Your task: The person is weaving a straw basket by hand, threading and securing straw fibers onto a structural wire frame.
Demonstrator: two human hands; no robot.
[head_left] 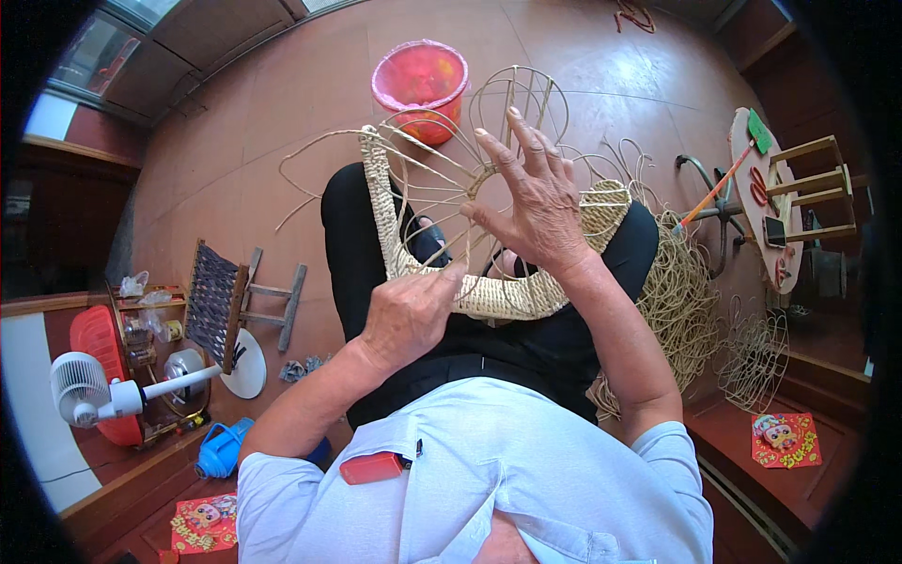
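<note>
Across my lap lies a half-woven straw piece with a thick curved woven band [507, 299] and a bare wire frame [512, 89] of loops rising beyond it. My left hand [413, 308] is closed at the band's inner edge, pinching a thin straw cord [468, 240] that runs up toward the middle of the frame. My right hand [543, 202] is spread over the frame, fingers stretched out and thumb near the point where the spokes meet. Loose cord ends stick out from the band's upper left tip. What lies under my right palm is hidden.
A red bucket [420, 85] with a pink liner stands ahead. To my right lie a heap of straw cord [681, 301], a bundle of wire frames [754, 352] and a round table [752, 202] holding scissors and a phone. At left are a woven-seat stool [214, 305] and a white fan [83, 387].
</note>
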